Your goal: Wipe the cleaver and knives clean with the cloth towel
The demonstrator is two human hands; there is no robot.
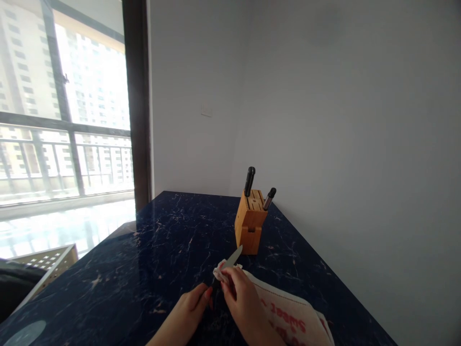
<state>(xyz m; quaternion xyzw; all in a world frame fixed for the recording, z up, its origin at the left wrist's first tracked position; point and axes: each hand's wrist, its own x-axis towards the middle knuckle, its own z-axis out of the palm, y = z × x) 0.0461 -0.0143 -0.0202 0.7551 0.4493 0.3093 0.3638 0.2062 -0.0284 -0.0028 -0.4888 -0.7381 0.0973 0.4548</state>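
A knife (pixel 234 256) points away from me, its blade tip near the foot of the wooden knife block (pixel 248 235). My left hand (pixel 192 305) is closed round its dark handle. With my right hand (pixel 242 294) I pinch a bunched part of a white cloth with red lettering (pixel 284 307) against the blade. The rest of that cloth lies spread on the table under and to the right of my right forearm. Two handles stick up from the block, a black one (pixel 249 181) and a shorter black-and-metal one (pixel 269 198).
The dark blue marbled table (pixel 173 235) runs back to the wall corner. A pale round object (pixel 27 333) lies at its near left edge. Beside the table on the left stands a light-coloured chair (pixel 54 262) with dark fabric on it, before a large window (pixel 65 96).
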